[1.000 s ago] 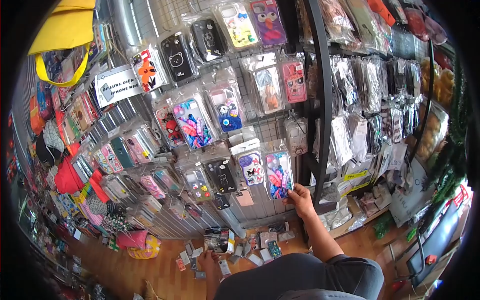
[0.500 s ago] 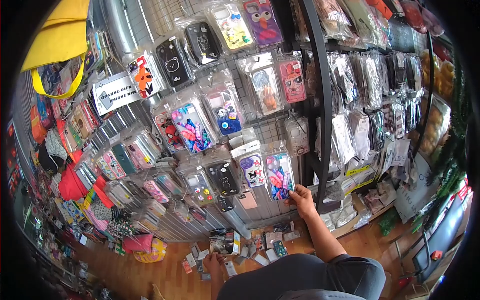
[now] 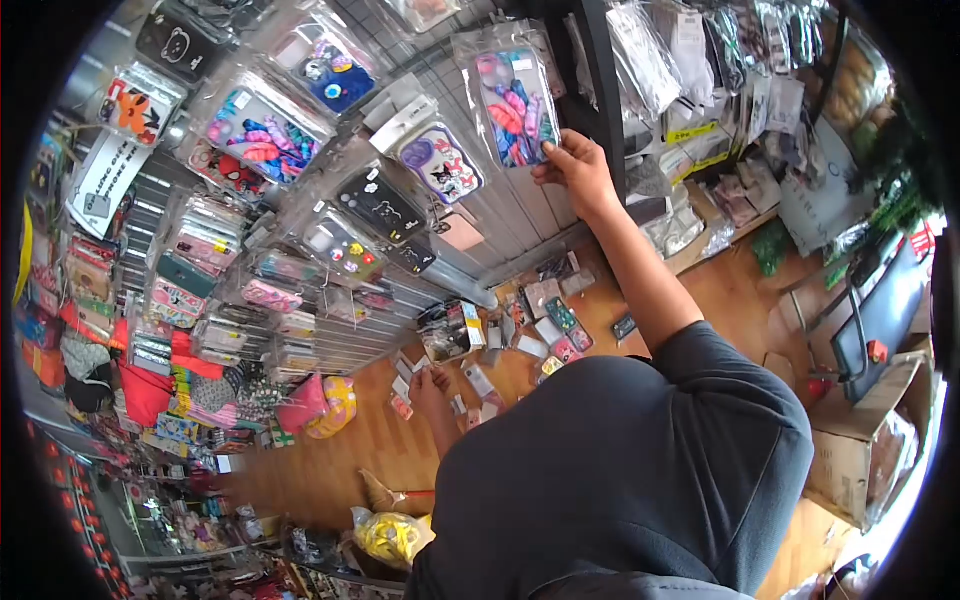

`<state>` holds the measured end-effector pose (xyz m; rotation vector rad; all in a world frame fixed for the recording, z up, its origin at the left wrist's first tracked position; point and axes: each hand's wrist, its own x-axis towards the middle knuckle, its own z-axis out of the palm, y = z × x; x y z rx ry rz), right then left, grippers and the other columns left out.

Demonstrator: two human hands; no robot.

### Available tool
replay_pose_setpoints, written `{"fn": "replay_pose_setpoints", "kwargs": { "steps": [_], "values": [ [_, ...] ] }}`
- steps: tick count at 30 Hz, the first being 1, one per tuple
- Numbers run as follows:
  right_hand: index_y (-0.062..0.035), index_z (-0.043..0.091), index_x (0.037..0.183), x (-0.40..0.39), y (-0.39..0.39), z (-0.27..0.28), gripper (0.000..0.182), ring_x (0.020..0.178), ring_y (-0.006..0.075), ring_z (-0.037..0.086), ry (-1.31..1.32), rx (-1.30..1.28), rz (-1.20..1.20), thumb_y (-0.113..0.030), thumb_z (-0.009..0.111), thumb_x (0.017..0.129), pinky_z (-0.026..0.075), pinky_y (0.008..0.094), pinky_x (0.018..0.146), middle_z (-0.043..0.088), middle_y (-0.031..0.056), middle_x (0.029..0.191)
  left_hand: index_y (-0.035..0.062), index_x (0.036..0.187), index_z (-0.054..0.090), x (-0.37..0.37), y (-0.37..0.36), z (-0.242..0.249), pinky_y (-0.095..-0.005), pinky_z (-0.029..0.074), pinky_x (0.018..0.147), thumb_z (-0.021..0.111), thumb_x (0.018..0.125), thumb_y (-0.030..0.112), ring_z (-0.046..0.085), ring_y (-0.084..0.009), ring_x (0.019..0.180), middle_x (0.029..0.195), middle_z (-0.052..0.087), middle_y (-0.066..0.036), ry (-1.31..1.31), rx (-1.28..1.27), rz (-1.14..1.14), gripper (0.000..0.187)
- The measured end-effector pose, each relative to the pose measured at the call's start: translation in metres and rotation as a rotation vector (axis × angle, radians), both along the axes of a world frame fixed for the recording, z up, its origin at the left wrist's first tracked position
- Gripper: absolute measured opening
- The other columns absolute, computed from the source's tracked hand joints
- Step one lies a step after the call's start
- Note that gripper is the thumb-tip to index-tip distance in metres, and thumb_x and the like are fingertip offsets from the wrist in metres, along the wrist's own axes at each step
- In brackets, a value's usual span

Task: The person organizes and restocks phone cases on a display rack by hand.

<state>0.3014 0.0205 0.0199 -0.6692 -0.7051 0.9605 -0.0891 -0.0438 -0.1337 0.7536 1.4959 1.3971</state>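
Observation:
My right hand (image 3: pixel 580 172) pinches the lower right corner of a packaged phone case (image 3: pixel 515 110) with colourful feather-like leaves, among the cases on the wall rack. Left of it hangs a purple-edged cartoon phone case (image 3: pixel 442 165), with a black bear phone case (image 3: pixel 382 206) beyond. Lower down, my left hand (image 3: pixel 431 386) is held in front of my body, fingers curled together. Whether anything is in those fingers is too small to see. Behind it on the floor stands an opened dark plastic bag (image 3: pixel 450 335), with several loose phone cases (image 3: pixel 568 322) scattered around.
A black upright post (image 3: pixel 603 90) divides this rack from hanging clear packets (image 3: pixel 650 60) on the right. A chair (image 3: pixel 862 340) and a cardboard box (image 3: pixel 855 440) stand at the right. Pink and yellow cushions (image 3: pixel 318 405) lie on the floor at the rack's left end.
The view has tilted down and turned, so the rack sits higher and more of the floor shows. My right hand still holds the feather-patterned phone case's corner; my left hand stays low.

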Motion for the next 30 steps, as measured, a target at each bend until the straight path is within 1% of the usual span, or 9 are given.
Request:
{"fn": "replay_pose_setpoints", "kwargs": {
  "steps": [7,9,11,13,19,21,24,28,30],
  "values": [
    [-0.0029,0.052,0.083,0.001,0.004,-0.009,0.009,0.059,0.0120,0.058,0.013,0.006,0.003,-0.011,0.053,0.084,0.050,0.0244,0.054,0.058,0.0051,0.071,0.0031,0.077,0.053,0.003,-0.005,0.010,-0.0214,0.046,0.045,0.048,0.086,0.012,0.055,-0.0121,0.051,0.064,0.058,-0.006,0.000,-0.026,-0.005,0.014],
    [-0.0027,0.051,0.083,0.000,0.005,-0.011,0.009,0.059,0.0119,0.058,0.003,-0.001,-0.002,-0.011,0.053,0.084,0.050,0.0244,0.054,0.058,0.0051,0.072,0.0037,0.085,0.052,0.002,-0.005,0.012,-0.0219,0.047,0.052,0.048,0.086,0.017,0.055,-0.0124,0.058,0.070,0.056,-0.006,0.037,-0.064,-0.054,0.014],
    [-0.0025,0.051,0.084,0.000,0.006,-0.012,0.009,0.059,0.0119,0.058,-0.010,-0.005,-0.006,-0.011,0.053,0.084,0.050,0.0243,0.054,0.058,0.0051,0.072,0.0037,0.085,0.053,-0.003,-0.002,0.006,-0.0216,0.047,0.052,0.048,0.086,0.017,0.055,-0.0124,0.058,0.070,0.056,-0.006,0.043,-0.064,-0.062,0.014],
    [0.0025,0.052,0.084,-0.002,0.006,-0.012,0.011,0.058,0.0131,0.059,0.008,0.006,-0.034,-0.008,0.052,0.083,0.051,0.0247,0.052,0.059,0.0083,0.071,0.0037,0.085,0.053,-0.003,0.000,0.005,-0.0213,0.047,0.052,0.048,0.086,0.017,0.056,-0.0125,0.059,0.070,0.056,-0.006,0.047,-0.062,-0.070,0.014],
    [0.0025,0.052,0.085,-0.001,0.005,-0.012,0.011,0.057,0.0130,0.059,0.005,0.006,-0.032,-0.008,0.052,0.083,0.050,0.0243,0.051,0.059,0.0083,0.072,0.0038,0.085,0.052,0.000,0.000,0.005,-0.0213,0.047,0.052,0.048,0.086,0.017,0.056,-0.0126,0.059,0.069,0.057,-0.006,0.021,-0.046,-0.078,0.013],
    [0.0025,0.052,0.085,-0.001,0.005,-0.014,0.011,0.057,0.0129,0.059,0.002,-0.002,-0.031,-0.008,0.052,0.083,0.050,0.0244,0.052,0.059,0.0082,0.072,0.0040,0.078,0.054,0.003,0.001,0.005,-0.0216,0.046,0.047,0.049,0.085,0.013,0.054,-0.0120,0.052,0.065,0.058,-0.006,0.015,-0.026,-0.029,0.013],
    [0.0000,0.051,0.084,-0.001,0.004,-0.013,0.010,0.058,0.0123,0.059,-0.007,-0.016,-0.017,-0.010,0.052,0.084,0.050,0.0239,0.053,0.058,0.0063,0.071,0.0040,0.078,0.053,0.005,0.000,0.006,-0.0216,0.046,0.047,0.049,0.085,0.014,0.054,-0.0117,0.051,0.064,0.057,-0.005,0.038,-0.035,-0.019,0.013],
    [-0.0022,0.050,0.083,-0.003,0.002,-0.011,0.008,0.058,0.0124,0.059,-0.006,-0.022,-0.005,-0.010,0.052,0.084,0.050,0.0237,0.053,0.056,0.0046,0.069,0.0043,0.078,0.053,0.005,-0.001,0.006,-0.0216,0.046,0.047,0.049,0.085,0.013,0.054,-0.0114,0.051,0.064,0.056,-0.005,0.032,-0.058,0.001,0.012],
    [-0.0003,0.051,0.081,-0.005,0.002,-0.011,0.010,0.057,0.0136,0.059,-0.004,-0.040,-0.029,-0.010,0.053,0.083,0.050,0.0247,0.052,0.056,0.0060,0.069,0.0046,0.084,0.052,-0.001,-0.001,0.000,-0.0229,0.046,0.051,0.050,0.085,0.016,0.056,-0.0134,0.058,0.068,0.056,-0.006,0.006,-0.075,-0.052,0.012]
  ]
}}
